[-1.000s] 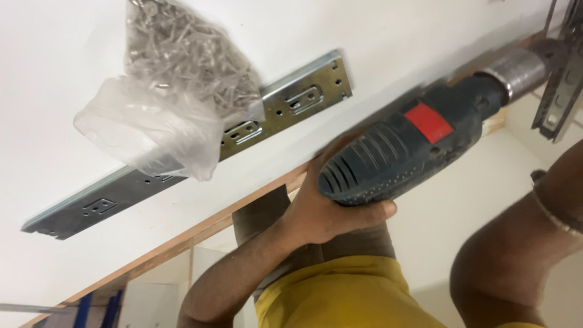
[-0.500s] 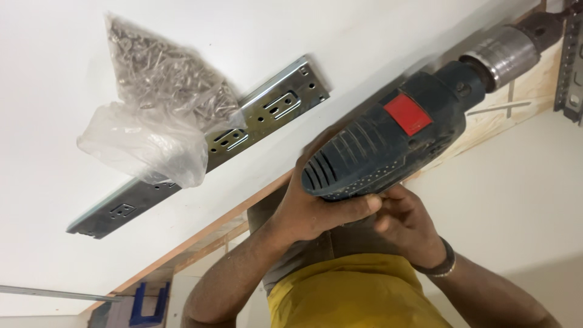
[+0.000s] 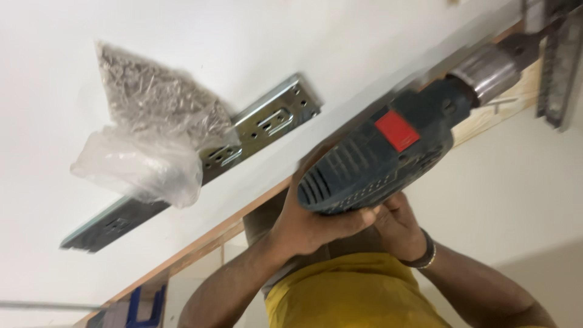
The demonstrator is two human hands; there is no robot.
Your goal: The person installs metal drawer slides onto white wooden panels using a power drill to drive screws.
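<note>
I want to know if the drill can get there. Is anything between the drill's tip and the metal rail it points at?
Nothing visible blocks it. The drill, gripped by both the left hand and right hand, has its chuck close to the metal rail; blur hides whether they touch.

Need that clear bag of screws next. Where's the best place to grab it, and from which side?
Take the bag of screws by its empty, crumpled plastic end, coming from the open white panel side. The other side lies against the metal drawer slide, and the screws fill the far end.
</note>
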